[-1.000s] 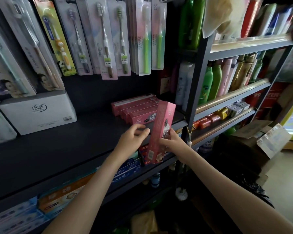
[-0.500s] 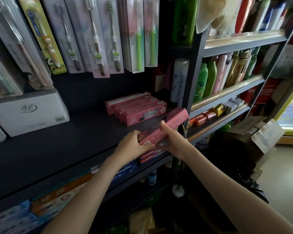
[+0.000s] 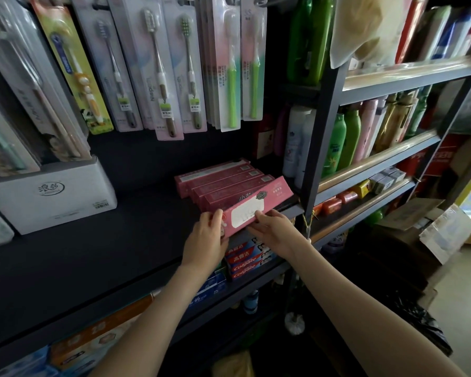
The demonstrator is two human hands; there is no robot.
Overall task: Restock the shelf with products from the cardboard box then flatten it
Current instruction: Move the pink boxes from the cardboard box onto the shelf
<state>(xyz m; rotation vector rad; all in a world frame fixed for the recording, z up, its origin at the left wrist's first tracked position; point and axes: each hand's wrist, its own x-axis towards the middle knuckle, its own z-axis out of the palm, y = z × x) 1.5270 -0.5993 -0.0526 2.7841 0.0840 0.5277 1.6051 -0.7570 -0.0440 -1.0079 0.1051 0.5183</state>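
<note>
Colgate — on the red toothpaste boxes (image 3: 244, 265); 浪莎 — on the white box (image 3: 49, 198).

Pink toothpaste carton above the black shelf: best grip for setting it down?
Probably left end and near long edge, from the front: the pink toothpaste carton lies sideways before the row of pink cartons, which blocks the rear. Left hand and right hand hold there.

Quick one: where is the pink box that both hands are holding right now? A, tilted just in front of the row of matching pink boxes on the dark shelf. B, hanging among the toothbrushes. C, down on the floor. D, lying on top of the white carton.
A: the left hand and right hand hold the pink box at a tilt just in front of the row of pink boxes on the dark shelf.
</note>
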